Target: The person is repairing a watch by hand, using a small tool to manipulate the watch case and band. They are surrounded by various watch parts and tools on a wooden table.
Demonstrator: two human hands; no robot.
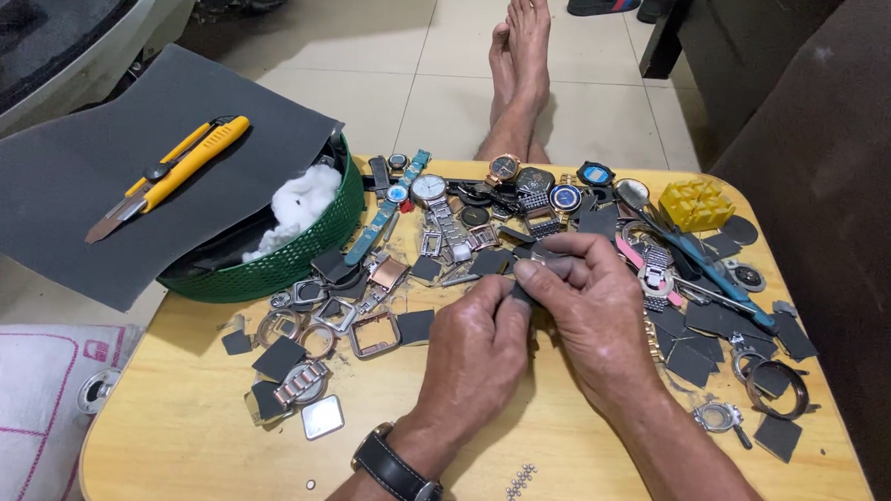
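Here the left hand [479, 354] and the right hand [585, 305] meet above the middle of the wooden desk [187, 440]; both are closed on a small grey scrap of abrasive paper [524, 290] pinched between their fingertips, and whether a watch part sits inside it I cannot tell; the left wrist wears a dark wristwatch [397, 470]; around the hands lie watch cases, metal bands and dark paper squares, with a white-faced watch [428, 189] farther up the desk and a yellow block [697, 202] to the upper right; at the left a green basket [275, 263] holds white cotton [302, 202]; a grey sheet [87, 195] lies over it, bearing a yellow utility knife [168, 175]; bare feet [519, 53] rest on the tiled floor beyond
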